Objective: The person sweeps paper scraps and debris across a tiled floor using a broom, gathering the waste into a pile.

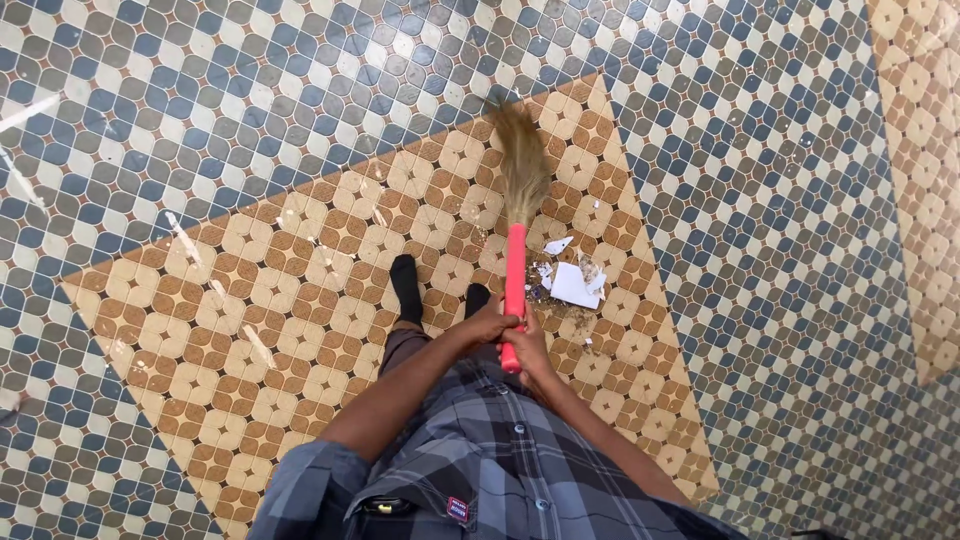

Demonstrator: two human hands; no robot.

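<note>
Both the left hand (490,322) and right hand (527,345) grip the broom's pink handle (515,270); short, low strokes would best push the paper scraps (572,283) at 3 o'clock together.

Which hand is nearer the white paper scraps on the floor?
Right. The right hand grips the pink broom handle just below the paper scraps; the left hand grips it too, on the far side.

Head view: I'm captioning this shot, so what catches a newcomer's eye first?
The broom with its bright pink handle, gripped by both the left hand and right hand at centre. Just right of it lie white paper scraps on the tan patterned floor tiles.
</note>
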